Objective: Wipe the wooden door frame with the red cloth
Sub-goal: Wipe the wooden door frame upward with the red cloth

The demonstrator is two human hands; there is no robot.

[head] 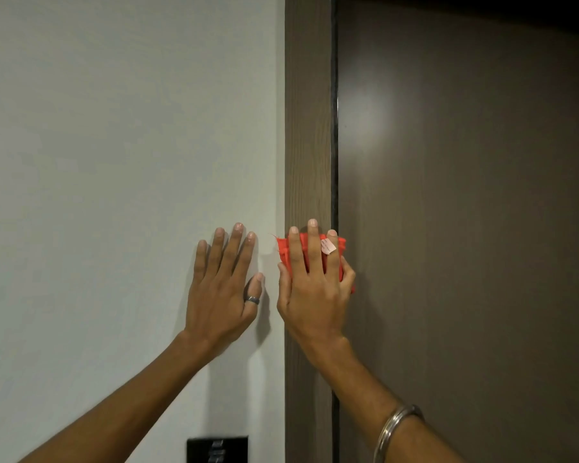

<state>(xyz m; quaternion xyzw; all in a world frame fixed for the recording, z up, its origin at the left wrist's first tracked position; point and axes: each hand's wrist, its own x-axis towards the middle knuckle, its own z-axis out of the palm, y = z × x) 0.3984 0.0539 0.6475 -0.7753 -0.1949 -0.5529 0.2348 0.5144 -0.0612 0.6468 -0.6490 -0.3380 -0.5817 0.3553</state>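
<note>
The wooden door frame (309, 128) runs as a brown vertical strip down the middle of the view. My right hand (315, 285) presses the folded red cloth (283, 250) flat against the frame, fingers spread over it and pointing up. A small white tag on the cloth shows beside my ring finger. Most of the cloth is hidden under that hand. My left hand (223, 289) lies flat on the white wall just left of the frame, fingers apart, holding nothing, with a ring on the thumb.
The dark brown door (465, 228) fills the right side, with a narrow black gap along the frame. A white wall (114, 162) fills the left. A black switch plate (217, 449) sits on the wall at the bottom, under my left forearm.
</note>
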